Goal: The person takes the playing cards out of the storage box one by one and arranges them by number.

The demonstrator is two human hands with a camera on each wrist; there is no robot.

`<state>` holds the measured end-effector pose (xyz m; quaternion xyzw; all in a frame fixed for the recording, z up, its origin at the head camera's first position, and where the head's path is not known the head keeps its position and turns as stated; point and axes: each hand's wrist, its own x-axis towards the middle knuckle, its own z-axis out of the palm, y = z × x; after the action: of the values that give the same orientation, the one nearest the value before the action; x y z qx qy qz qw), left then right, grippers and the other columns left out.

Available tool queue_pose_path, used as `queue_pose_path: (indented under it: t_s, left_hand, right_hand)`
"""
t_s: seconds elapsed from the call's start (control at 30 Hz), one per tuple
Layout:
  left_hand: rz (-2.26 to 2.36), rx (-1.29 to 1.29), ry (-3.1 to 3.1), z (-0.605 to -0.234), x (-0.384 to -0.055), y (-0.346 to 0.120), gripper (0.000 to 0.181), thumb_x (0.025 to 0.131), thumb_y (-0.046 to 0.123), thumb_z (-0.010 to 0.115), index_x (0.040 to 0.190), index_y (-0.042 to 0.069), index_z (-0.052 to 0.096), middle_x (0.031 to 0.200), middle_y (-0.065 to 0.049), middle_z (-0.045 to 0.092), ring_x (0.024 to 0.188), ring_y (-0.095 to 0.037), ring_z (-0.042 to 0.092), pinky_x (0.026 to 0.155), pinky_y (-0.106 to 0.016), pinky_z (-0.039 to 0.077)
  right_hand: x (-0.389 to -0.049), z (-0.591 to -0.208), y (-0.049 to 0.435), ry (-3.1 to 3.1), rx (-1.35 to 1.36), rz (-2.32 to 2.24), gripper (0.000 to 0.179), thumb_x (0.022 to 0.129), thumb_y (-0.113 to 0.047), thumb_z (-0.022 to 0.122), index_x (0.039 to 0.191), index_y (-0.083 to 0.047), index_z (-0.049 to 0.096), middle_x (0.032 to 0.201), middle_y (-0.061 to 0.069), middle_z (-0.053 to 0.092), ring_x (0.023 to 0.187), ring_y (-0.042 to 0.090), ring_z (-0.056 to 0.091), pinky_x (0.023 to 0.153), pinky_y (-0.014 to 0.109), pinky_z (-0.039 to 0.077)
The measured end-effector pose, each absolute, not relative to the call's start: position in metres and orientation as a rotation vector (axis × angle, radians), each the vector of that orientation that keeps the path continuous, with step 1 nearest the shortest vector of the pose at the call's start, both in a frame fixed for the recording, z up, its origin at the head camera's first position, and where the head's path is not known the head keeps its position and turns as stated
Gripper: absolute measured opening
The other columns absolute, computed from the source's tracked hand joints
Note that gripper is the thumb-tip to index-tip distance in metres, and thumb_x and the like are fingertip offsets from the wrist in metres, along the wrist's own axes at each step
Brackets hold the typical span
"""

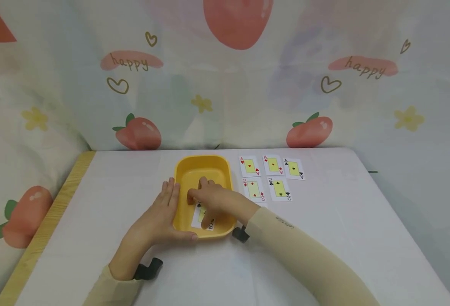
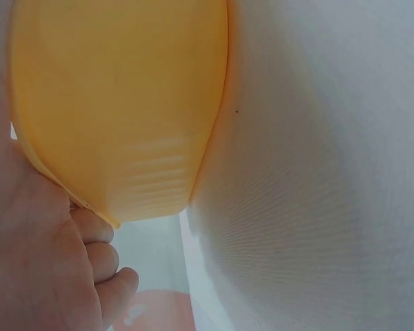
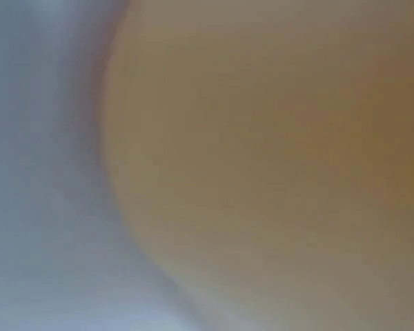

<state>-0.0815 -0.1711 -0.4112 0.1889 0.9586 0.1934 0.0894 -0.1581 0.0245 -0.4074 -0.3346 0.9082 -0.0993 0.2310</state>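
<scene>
A yellow rectangular tray stands on the table. Along its left rim lies my left hand, fingers straight and thumb stretched along the near rim; the left wrist view shows the palm against the tray wall. My right hand reaches down inside the tray with bent fingers. Under it is a white playing card with a yellow centre and black club marks, partly hidden by the thumb. Whether the fingers grip this card I cannot tell. The right wrist view is a blur of yellow.
Right of the tray, face-up cards lie in two rows: the ace of hearts, ace of diamonds and ace of clubs behind, the two of diamonds and two of clubs in front. A patterned curtain hangs behind.
</scene>
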Motion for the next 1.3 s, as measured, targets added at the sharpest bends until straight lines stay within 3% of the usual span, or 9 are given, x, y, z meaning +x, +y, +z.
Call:
queue_pose_path:
  t_s: [0.3,0.5,0.6,0.73,1.1,1.3]
  left_hand:
    - [0.561,0.558,2.859,-0.410,-0.081,-0.171,0.148,0.060,0.090,0.065,0.159,-0.001,0.003,0.167,-0.019,-0.007,0.154,-0.038,-0.003,0.122,-0.054,0.017]
    - [0.550,0.568,2.857,-0.409,-0.082,-0.171,0.148,0.060,0.092,0.062,0.159,-0.002,0.003,0.166,-0.020,-0.007,0.153,-0.039,-0.003,0.122,-0.053,0.017]
    - [0.551,0.588,2.869,-0.408,-0.083,-0.172,0.148,0.061,0.091,0.063,0.158,-0.004,0.005,0.166,-0.022,-0.005,0.153,-0.041,-0.001,0.122,-0.054,0.018]
    - [0.554,0.596,2.873,-0.409,-0.084,-0.172,0.148,0.061,0.092,0.061,0.158,-0.004,0.005,0.166,-0.022,-0.005,0.153,-0.042,-0.001,0.122,-0.054,0.018]
    - [0.567,0.576,2.867,-0.412,-0.083,-0.172,0.148,0.060,0.092,0.062,0.158,-0.003,0.003,0.166,-0.022,-0.005,0.153,-0.041,-0.001,0.122,-0.054,0.017]
    - [0.569,0.570,2.862,-0.412,-0.081,-0.172,0.148,0.061,0.091,0.063,0.158,-0.002,0.003,0.166,-0.020,-0.007,0.153,-0.039,-0.003,0.122,-0.055,0.018]
  right_hand:
    - [-0.153,-0.406,0.028,2.528,-0.995,-0.267,0.065,0.065,-0.034,0.095,0.122,-0.036,0.062,0.119,0.000,0.050,0.106,0.019,0.042,0.092,0.032,0.043]
    - [-0.147,-0.403,0.031,2.571,-1.062,-0.244,0.048,0.072,-0.029,0.091,0.113,-0.038,0.069,0.127,-0.001,0.044,0.107,0.021,0.042,0.089,0.033,0.046]
    - [-0.145,-0.402,0.031,2.593,-1.074,-0.178,0.043,0.078,-0.026,0.087,0.115,-0.040,0.069,0.139,0.003,0.042,0.113,0.025,0.047,0.092,0.040,0.051]
    - [-0.140,-0.400,0.032,2.603,-1.060,-0.083,0.042,0.084,-0.023,0.081,0.117,-0.043,0.066,0.146,0.009,0.043,0.119,0.029,0.049,0.097,0.053,0.049]
    - [-0.134,-0.399,0.036,2.614,-1.091,-0.078,0.046,0.091,-0.019,0.073,0.129,-0.045,0.064,0.146,0.012,0.044,0.124,0.029,0.045,0.101,0.038,0.050]
    - [-0.133,-0.400,0.039,2.617,-1.125,-0.048,0.050,0.086,-0.035,0.077,0.132,-0.037,0.059,0.143,0.011,0.046,0.123,0.027,0.047,0.104,0.038,0.048]
